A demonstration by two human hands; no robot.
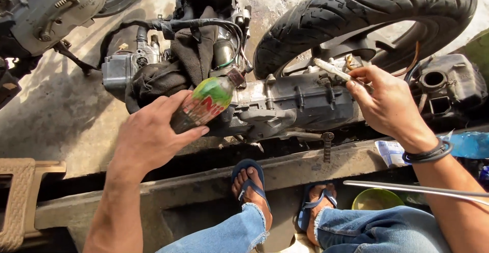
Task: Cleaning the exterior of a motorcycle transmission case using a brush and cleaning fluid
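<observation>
1. Head view, left side. Left hand wrapped around a plastic bottle; fingers curled along its lower body, thumb pressed across the near side. Firm whole-hand hold, not a pinch.
2. Bottle's long axis tilted: base low in the palm at lower left, neck and dark cap pointing up and right toward the scooter engine case. Cap end just beside the case's left end, possibly touching; cannot tell.
3. Bottle clear and dark inside, glossy shrink label in green above, red below. Smooth, slightly crushed-looking skin.
4. Right hand raised well apart from the bottle, to its right. Thumb and forefinger pinching the end of a spark plug; other fingers folded loosely.
5. Plug's long axis runs up-left from the fingertips, white ceramic, free end hanging over the top of the case, just below the rear tyre.
6. Left hand nearer the case's left end; right hand nearer the wheel end.
7. Case: grey cast metal, ribbed, grimy. Tyre: black rubber, deep angled tread. Dark cloth draped beside hoses.
8. Black bands on right wrist. Blue flip-flops, frayed jeans, concrete floor.
</observation>
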